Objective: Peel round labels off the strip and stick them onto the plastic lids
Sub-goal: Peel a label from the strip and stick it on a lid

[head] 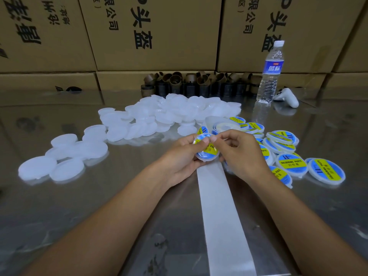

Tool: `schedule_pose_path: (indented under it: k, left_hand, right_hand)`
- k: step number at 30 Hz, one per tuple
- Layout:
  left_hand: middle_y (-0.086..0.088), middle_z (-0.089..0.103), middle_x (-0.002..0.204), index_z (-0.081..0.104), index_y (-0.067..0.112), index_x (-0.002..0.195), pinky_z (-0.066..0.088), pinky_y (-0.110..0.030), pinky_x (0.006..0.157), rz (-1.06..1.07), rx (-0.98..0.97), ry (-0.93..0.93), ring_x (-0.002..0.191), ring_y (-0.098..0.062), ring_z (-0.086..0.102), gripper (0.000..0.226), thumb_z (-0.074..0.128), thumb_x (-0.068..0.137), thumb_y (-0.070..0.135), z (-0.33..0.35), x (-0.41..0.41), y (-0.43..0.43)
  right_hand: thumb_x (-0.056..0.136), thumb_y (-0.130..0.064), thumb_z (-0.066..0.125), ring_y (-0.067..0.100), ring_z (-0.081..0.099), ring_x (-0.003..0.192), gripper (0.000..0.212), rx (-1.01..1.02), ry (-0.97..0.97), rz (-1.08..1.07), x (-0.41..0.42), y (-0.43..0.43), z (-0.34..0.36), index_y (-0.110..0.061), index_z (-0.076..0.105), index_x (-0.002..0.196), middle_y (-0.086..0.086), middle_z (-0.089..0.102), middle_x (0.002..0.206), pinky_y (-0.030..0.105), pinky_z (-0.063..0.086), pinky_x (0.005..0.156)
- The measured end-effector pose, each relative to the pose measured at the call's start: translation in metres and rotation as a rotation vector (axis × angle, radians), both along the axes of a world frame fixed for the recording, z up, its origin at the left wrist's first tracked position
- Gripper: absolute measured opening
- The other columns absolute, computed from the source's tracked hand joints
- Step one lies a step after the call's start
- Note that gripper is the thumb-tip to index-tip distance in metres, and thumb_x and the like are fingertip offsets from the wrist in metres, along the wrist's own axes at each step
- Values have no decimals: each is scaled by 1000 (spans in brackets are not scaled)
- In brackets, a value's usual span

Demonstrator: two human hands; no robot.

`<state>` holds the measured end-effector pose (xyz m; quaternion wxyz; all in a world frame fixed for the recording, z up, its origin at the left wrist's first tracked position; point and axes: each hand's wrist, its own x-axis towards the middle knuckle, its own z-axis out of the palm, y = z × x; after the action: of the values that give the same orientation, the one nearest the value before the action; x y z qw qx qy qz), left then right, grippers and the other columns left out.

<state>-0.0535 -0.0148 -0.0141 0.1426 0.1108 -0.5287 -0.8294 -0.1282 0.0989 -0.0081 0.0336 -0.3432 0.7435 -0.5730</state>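
On the shiny steel desk, a long white backing strip runs towards the person. A heap of plain white plastic lids lies to the left and labelled lids to the right. Above the strip, the left hand grips a translucent round plastic lid, and the right hand pinches the blue-and-yellow round label on it.

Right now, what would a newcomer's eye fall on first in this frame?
Dead centre, the left hand and right hand pinch one lid bearing a blue-and-yellow label, above the white strip running toward the camera. A heap of bare white lids spreads behind and to the left; labelled lids pile on the right, a water bottle standing beyond them.
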Motion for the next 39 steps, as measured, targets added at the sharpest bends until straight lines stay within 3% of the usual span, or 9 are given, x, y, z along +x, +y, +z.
schedule_pose_path:
  k: [3,7,13,20,26,33,39]
  left_hand:
    - [-17,66,103,60,1,102,57,-32,84,29,3,7,91,-24,66,14,50,96,10,0,0,-2]
    - [-15,68,103,61,2,107,58,-32,81,11,2,21,88,-23,69,18,53,95,13,0,1,-3]
    - [-4,69,93,62,10,105,55,-17,70,-5,-116,-32,87,-14,67,16,54,93,2,-1,1,0]
    - [-9,68,96,62,7,105,55,-19,77,28,-77,-19,86,-15,68,16,55,93,2,-1,1,-1]
    - [-9,68,97,61,5,110,56,-18,72,11,-160,-6,86,-17,67,22,55,91,-4,-1,2,3]
    - [-14,65,104,56,-2,121,56,-19,75,10,-119,16,87,-18,66,30,51,92,-8,0,2,2]
    - [-6,67,90,63,9,103,54,-19,76,35,-120,-17,79,-11,64,17,51,95,0,0,2,2]
  right_hand:
    - [89,-25,64,16,55,53,16,30,-3,36,0,-1,-1,-9,66,86,2,61,59,26,43,57]
    - [89,-22,64,8,51,47,12,21,42,4,0,-1,-2,-13,66,81,-7,55,49,26,44,57]
    - [91,-22,60,15,54,56,12,-32,46,-51,-4,-1,-2,-13,66,85,-3,58,56,34,46,63]
    - [90,-20,62,5,57,46,19,9,46,11,-4,-1,-4,-17,65,109,-6,61,57,16,43,52]
    - [91,-15,60,18,58,62,28,27,106,-43,-7,-3,-5,-11,63,118,5,62,67,33,51,71]
    - [87,-15,65,4,58,47,28,3,40,0,-4,-3,-4,-20,59,114,-5,64,63,24,48,59]
    - [87,-7,63,3,57,51,28,-12,47,-17,-4,-3,-5,-19,62,113,-7,62,62,23,49,62]
